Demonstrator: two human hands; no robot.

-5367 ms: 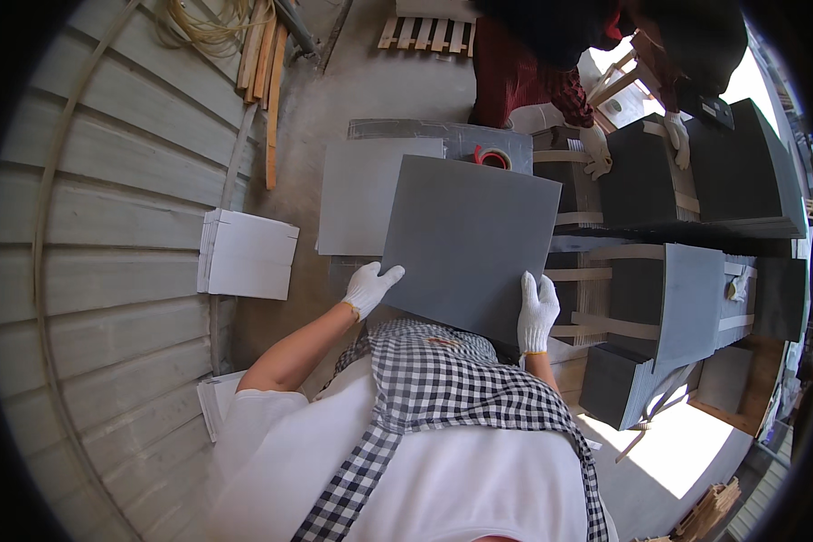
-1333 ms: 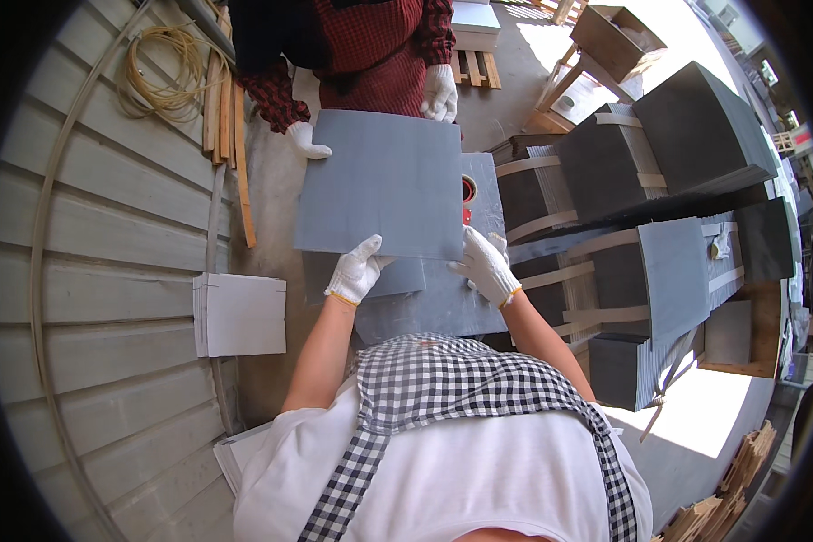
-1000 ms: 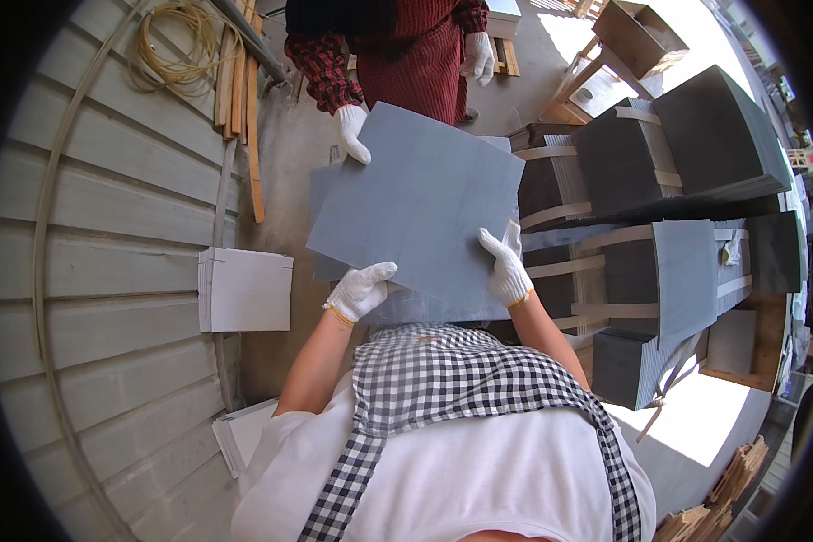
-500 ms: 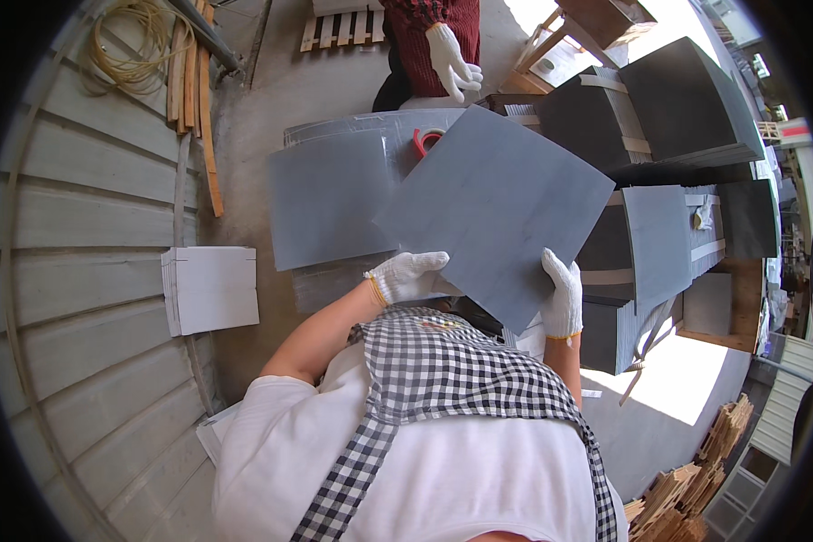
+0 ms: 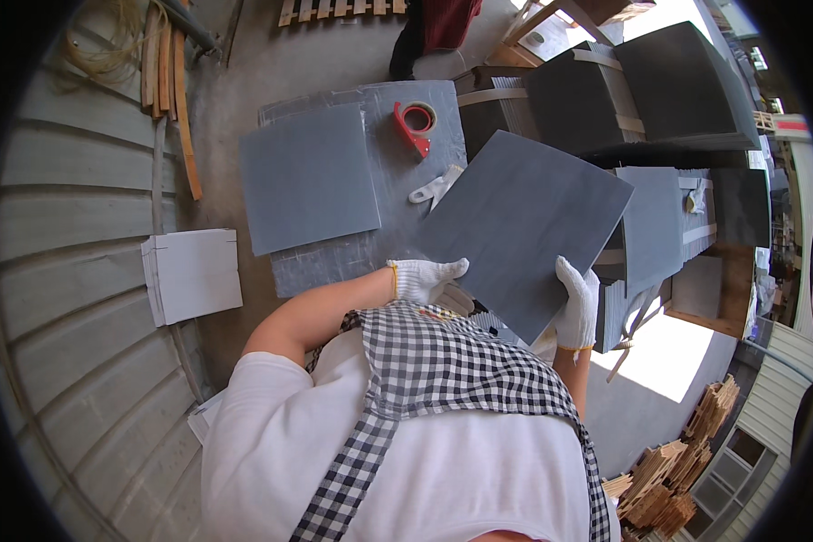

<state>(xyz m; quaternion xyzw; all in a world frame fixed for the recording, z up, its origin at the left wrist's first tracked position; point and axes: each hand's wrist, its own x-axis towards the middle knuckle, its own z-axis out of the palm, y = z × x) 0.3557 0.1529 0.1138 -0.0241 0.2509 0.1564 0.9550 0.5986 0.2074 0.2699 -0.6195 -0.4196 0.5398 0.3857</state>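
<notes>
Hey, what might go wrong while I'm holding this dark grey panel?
The left hand and right hand hold the panel by its edges, so it might slip. Its right corner, appearing close to the standing panels, could get chipped. Its upper-left edge might catch the white tool.

Compared with a second ago, the left hand (image 5: 426,278) and right hand (image 5: 576,303) have carried the held grey panel (image 5: 528,235) to the right, off the other panel (image 5: 312,181) on the left. Its shift uncovers a red tape dispenser (image 5: 410,135) and a small white object (image 5: 437,187). The co-worker (image 5: 444,25) has let go and drawn back, showing only a red garment and dark leg at the far edge.
</notes>
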